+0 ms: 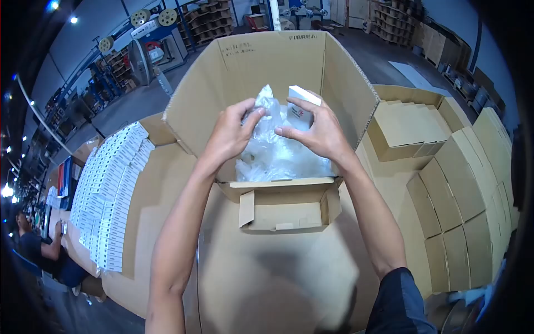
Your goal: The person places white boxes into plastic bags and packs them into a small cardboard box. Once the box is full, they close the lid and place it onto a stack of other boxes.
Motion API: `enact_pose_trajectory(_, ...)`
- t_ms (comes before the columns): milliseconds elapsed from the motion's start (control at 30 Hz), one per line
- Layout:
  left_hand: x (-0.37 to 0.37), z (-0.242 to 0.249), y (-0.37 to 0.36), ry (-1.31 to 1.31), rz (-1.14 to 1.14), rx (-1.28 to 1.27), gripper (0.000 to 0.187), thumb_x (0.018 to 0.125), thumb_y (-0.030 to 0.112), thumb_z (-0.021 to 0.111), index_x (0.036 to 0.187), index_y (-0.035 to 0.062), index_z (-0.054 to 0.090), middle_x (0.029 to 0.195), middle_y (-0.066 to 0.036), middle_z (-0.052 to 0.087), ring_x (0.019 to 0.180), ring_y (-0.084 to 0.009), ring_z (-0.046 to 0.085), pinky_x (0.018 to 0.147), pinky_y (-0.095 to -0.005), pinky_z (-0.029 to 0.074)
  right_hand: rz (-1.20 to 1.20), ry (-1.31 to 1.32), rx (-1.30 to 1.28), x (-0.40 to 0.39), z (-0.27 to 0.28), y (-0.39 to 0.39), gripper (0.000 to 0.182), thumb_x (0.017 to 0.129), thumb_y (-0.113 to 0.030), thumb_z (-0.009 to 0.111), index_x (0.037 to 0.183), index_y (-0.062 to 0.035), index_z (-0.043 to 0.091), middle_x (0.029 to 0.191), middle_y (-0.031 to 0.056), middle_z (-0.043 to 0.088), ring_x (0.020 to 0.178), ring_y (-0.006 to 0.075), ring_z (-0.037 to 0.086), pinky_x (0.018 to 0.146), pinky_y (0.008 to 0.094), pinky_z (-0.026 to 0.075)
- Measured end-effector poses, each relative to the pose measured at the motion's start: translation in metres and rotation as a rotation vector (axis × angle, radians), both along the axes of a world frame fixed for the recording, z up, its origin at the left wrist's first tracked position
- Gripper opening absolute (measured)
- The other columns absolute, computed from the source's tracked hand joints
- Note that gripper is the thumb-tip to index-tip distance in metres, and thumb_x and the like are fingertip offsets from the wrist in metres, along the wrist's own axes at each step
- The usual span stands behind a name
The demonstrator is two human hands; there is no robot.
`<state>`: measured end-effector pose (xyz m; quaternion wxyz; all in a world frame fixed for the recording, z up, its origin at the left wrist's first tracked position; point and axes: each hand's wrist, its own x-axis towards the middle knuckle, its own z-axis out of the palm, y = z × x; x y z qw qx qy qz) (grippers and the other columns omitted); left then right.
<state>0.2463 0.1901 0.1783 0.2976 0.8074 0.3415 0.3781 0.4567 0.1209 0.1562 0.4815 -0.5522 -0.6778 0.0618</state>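
Observation:
My right hand (325, 133) holds a small white box (301, 104) with dark and red print, gripped between thumb and fingers. Pinched in my left hand (231, 132) is a crumpled clear plastic bag (267, 104), its top corner standing up beside the white box. Both hands are over a large open cardboard carton (267, 58), which holds a heap of clear plastic bags (278, 158). Whether the bag in my left hand is joined to that heap cannot be made out. Just in front of the carton sits a small open cardboard box (286, 214), with nothing seen inside.
Rows of small white boxes (111, 189) are stacked on the left of the cardboard-covered table (267, 278). Flat-topped brown cartons (411, 125) and stacked brown boxes (456, 211) stand to the right. Another person (47, 250) sits at the far left. Machinery (156, 42) stands behind.

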Motion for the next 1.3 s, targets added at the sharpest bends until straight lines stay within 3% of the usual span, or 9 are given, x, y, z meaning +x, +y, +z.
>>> enact_pose_trajectory(133,-0.019,0.018,-0.059,-0.148,0.015,0.064,0.026,0.103,0.022,0.064,0.099,-0.0030,0.068,0.077,-0.003,0.060,0.071,-0.0078,0.048,0.064,-0.0282,0.042,0.282,0.411,-0.251,-0.022,0.020,-0.029,0.055,0.084,-0.043,0.086,0.115,0.0007,0.075,0.097,0.0092,0.073,0.089,0.0154,0.066,0.080,0.0313,0.053)
enact_pose_trajectory(267,-0.048,-0.001,-0.128,-0.384,0.016,-0.067,0.016,0.102,0.014,0.066,0.104,-0.0021,0.065,0.079,0.002,0.060,0.072,-0.0045,0.052,0.063,-0.0234,0.042,0.389,0.648,-0.136,-0.050,0.018,-0.075,0.025,0.099,-0.025,0.073,0.091,-0.0013,0.072,0.071,-0.0036,0.059,0.067,0.0034,0.047,0.058,0.0230,0.036)
enact_pose_trajectory(467,-0.136,-0.079,-0.219,-0.531,0.175,-0.249,0.031,0.093,0.002,0.072,0.122,0.0025,0.061,0.089,-0.001,0.065,0.083,-0.0091,0.061,0.068,-0.0244,0.047,0.457,1.178,-0.264,-0.081,-0.013,-0.156,0.023,0.103,-0.018,0.067,0.086,-0.0021,0.067,0.083,0.0009,0.065,0.073,0.0071,0.058,0.066,0.0260,0.051)
enact_pose_trajectory(700,-0.151,-0.042,-0.263,-0.092,-0.049,0.590,0.044,0.075,0.012,0.086,0.117,0.0121,0.071,0.133,-0.013,0.063,0.130,-0.0287,0.056,0.100,-0.0416,0.053,0.457,1.280,-0.668,-0.142,-0.044,-0.231,0.025,0.106,-0.021,0.060,0.103,0.0029,0.068,0.091,0.0056,0.069,0.078,0.0121,0.066,0.071,0.0298,0.057)
enact_pose_trajectory(833,-0.144,-0.085,-0.290,-0.471,0.125,0.124,0.017,0.095,0.017,0.074,0.105,0.0037,0.071,0.106,-0.013,0.074,0.095,-0.0238,0.072,0.079,-0.0335,0.056,0.485,1.042,-0.654,-0.152,-0.081,-0.249,0.035,0.108,-0.030,0.057,0.118,0.0013,0.069,0.090,0.0038,0.067,0.083,0.0124,0.066,0.076,0.0306,0.057)
enact_pose_trajectory(867,-0.144,-0.097,-0.296,-0.500,0.250,0.060,0.017,0.101,0.018,0.068,0.102,0.0011,0.069,0.084,-0.006,0.070,0.072,-0.0133,0.065,0.065,-0.0280,0.050,0.418,0.993,-0.533,-0.150,-0.093,-0.252,0.043,0.099,-0.036,0.071,0.125,-0.0018,0.068,0.105,0.0047,0.063,0.100,0.0148,0.064,0.087,0.0319,0.056)
enact_pose_trajectory(1000,-0.137,-0.105,-0.314,-0.685,0.336,-0.089,0.020,0.103,0.020,0.068,0.098,0.0004,0.065,0.075,0.005,0.057,0.067,-0.0026,0.046,0.059,-0.0229,0.042,0.480,0.755,-0.385,-0.154,-0.097,-0.283,0.068,0.074,-0.030,0.095,0.128,-0.0005,0.067,0.131,0.0075,0.045,0.122,0.0203,0.053,0.103,0.0337,0.050)
enact_pose_trajectory(1100,-0.131,-0.117,-0.325,-0.678,0.281,-0.176,0.020,0.102,0.021,0.069,0.097,0.0012,0.065,0.075,0.005,0.058,0.066,-0.0023,0.047,0.058,-0.0222,0.041,0.275,0.617,-0.369,-0.177,-0.096,-0.286,0.043,0.089,-0.026,0.084,0.119,0.0017,0.071,0.122,0.0102,0.061,0.109,0.0174,0.061,0.095,0.0334,0.053)
enact_pose_trajectory(1300,-0.136,-0.142,-0.343,-0.719,0.347,-0.252,0.019,0.108,0.022,0.059,0.106,0.0031,0.059,0.070,0.005,0.057,0.059,0.0009,0.045,0.050,-0.0216,0.032,0.314,1.295,-0.220,-0.166,-0.097,-0.277,0.029,0.104,-0.021,0.066,0.118,0.0039,0.072,0.114,0.0100,0.070,0.096,0.0116,0.064,0.080,0.0257,0.052)
